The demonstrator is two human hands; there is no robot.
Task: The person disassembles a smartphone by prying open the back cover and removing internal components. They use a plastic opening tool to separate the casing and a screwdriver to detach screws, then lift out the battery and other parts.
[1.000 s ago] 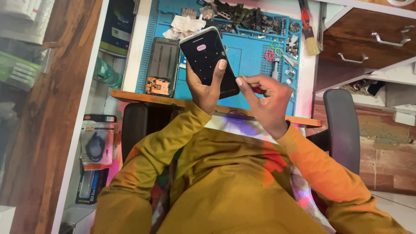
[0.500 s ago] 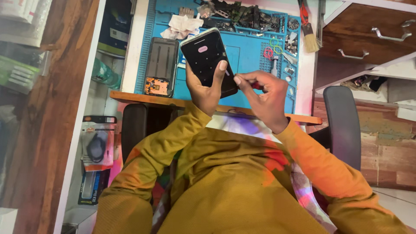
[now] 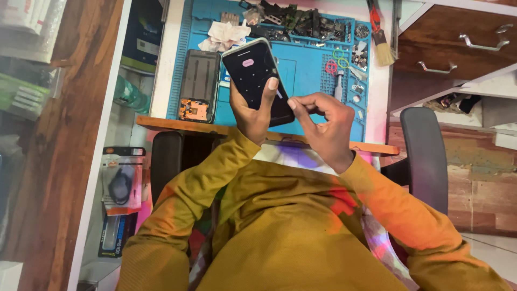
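My left hand [image 3: 252, 114] grips a dark smartphone [image 3: 252, 71] from below, thumb resting on its right side. The screen faces me and shows a small pink mark near the top. My right hand [image 3: 324, 128] is beside it, thumb and forefinger pinched together at the phone's lower right edge. Anything between those fingers is too small to make out. Both hands hover over the near edge of a blue work mat [image 3: 304, 81].
On the mat lie an opened phone body [image 3: 198, 83] with exposed board, crumpled tissue [image 3: 226, 33], a heap of dark parts [image 3: 301, 21], coloured rings and a brush [image 3: 380, 40]. Wooden drawers [image 3: 458, 43] are at right, a chair armrest [image 3: 425, 156] below, packaged goods [image 3: 121, 183] at left.
My right hand's pinched fingers have edged closer to the phone's lower right side. The left hand keeps holding the phone in much the same place.
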